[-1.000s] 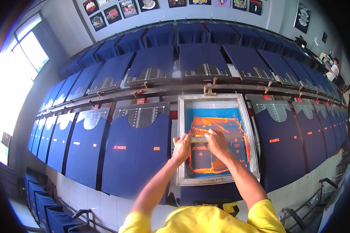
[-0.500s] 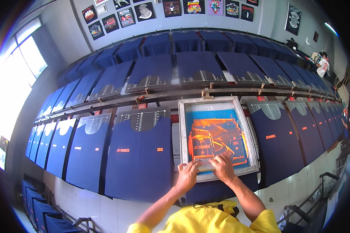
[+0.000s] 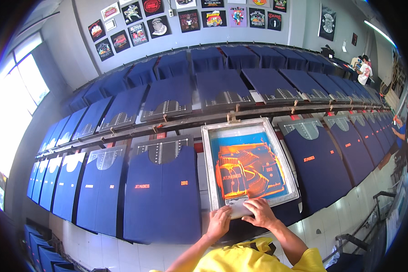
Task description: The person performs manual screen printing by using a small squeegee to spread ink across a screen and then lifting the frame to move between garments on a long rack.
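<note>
My left fingers (image 3: 221, 213) curl over the left end of a pale squeegee (image 3: 238, 208), and my right fingers (image 3: 257, 206) pinch its right end, a short stretch of it bare between them. The squeegee is at the near end of the silvery screen frame (image 3: 211, 167), over the near rail; I cannot tell whether its blade touches the mesh. Straight ahead of my fingers, open room runs up the blue-coated mesh (image 3: 242, 139) and its smears of orange ink (image 3: 254, 165) to the far rail, where a hinge clamp (image 3: 233, 118) meets the bench (image 3: 181, 119). To my fingers' left, a narrow gap parts the frame from a navy T-shirt (image 3: 163, 213); to their right, a second navy T-shirt (image 3: 324, 177) lies just beside the frame.

The left shirt carries a line of orange block lettering (image 3: 148, 186) on one side of its chest and a short row of orange figures (image 3: 184, 183) on the other; the right one has the same layout. Just ahead of my fingers, similar lettering shows in the mesh. White ruler marks cover the dark platen (image 3: 162, 153) at the left shirt's neckline. Far beyond, graphic prints (image 3: 214, 19), some lettered, hang on the wall.
</note>
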### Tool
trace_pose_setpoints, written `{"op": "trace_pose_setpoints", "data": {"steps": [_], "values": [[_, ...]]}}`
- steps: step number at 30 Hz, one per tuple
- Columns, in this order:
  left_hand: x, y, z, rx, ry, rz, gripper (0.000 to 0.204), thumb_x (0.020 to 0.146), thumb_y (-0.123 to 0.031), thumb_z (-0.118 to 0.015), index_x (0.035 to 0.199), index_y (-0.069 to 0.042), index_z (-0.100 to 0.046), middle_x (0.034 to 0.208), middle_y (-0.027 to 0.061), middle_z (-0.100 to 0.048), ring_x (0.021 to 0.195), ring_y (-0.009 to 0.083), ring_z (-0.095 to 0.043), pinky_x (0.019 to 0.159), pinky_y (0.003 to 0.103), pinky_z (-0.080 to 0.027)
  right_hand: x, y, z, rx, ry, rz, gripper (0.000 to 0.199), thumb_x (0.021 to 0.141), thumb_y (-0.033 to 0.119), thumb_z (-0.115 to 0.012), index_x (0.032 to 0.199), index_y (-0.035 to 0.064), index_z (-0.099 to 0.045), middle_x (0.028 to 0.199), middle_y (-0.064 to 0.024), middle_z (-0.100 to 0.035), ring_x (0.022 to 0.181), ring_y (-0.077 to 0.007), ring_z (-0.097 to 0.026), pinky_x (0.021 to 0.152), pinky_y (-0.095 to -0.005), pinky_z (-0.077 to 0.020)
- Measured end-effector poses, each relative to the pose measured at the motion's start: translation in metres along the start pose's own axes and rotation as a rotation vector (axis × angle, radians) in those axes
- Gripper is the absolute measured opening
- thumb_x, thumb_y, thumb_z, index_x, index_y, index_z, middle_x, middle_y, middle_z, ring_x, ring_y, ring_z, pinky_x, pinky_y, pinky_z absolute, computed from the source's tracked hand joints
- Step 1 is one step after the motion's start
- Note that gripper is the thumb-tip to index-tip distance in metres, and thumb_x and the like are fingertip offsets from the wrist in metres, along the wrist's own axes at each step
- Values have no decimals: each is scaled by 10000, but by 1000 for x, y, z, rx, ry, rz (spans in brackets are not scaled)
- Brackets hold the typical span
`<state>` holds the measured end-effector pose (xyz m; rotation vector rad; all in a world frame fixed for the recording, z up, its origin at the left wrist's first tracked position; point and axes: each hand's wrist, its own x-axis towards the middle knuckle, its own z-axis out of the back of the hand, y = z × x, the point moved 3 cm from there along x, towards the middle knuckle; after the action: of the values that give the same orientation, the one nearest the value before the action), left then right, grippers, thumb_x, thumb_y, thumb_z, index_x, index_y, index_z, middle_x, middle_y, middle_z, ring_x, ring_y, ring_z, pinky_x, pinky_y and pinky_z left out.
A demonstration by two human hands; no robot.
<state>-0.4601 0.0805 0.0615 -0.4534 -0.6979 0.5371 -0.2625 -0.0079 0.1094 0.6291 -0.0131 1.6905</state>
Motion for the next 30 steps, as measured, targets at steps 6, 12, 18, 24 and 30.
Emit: {"op": "trace_pose_setpoints", "data": {"steps": [6, 12, 18, 24, 30], "values": [[26, 47, 6, -212, -286, 344, 428, 969, -107, -556, 1366, 43, -503, 1383, 254, -536, 1288, 395, -524, 1097, 460, -396, -22, -139, 52, -35, -427, -369, 304, 981, 205, -620, 1210, 6, -603, 1222, -208, -621, 1163, -394, -589, 1011, -468, -469], [35, 83, -9, -541, -139, 731, 546, 1046, -259, -479, 1466, 85, -418, 1419, 239, -551, 1309, 288, -531, 1106, 384, -391, -44, -230, 47, 130, -255, -557, 398, 1023, 307, -565, 1302, 23, -573, 1406, -231, -533, 1319, -396, -498, 1114, -463, -401], [58, 69, -1, -719, -184, 864, 512, 1033, -241, -499, 1425, 88, -472, 1236, 179, -655, 1142, 212, -603, 999, 327, -459, -47, -245, 27, 338, -384, -495, 421, 1031, 323, -545, 1330, 29, -579, 1422, -228, -533, 1340, -381, -494, 1140, -460, -366], [68, 42, 5, -673, -309, 809, 545, 1018, -203, -514, 1442, 128, -424, 1341, 242, -598, 1251, 233, -553, 1071, 335, -404, -43, -249, 28, 560, -401, -583, 481, 1043, 352, -520, 1330, -29, -573, 1400, -215, -566, 1347, -313, -504, 1140, -419, -367], [64, 49, 27, -656, -180, 837, 650, 1008, -282, -560, 1461, 148, -380, 1451, 290, -512, 1372, 297, -491, 1138, 363, -370, -58, -245, 44, 1179, -503, -684, 572, 1021, 397, -520, 1361, -63, -549, 1373, -161, -585, 1337, -236, -509, 1146, -375, -365]]}}
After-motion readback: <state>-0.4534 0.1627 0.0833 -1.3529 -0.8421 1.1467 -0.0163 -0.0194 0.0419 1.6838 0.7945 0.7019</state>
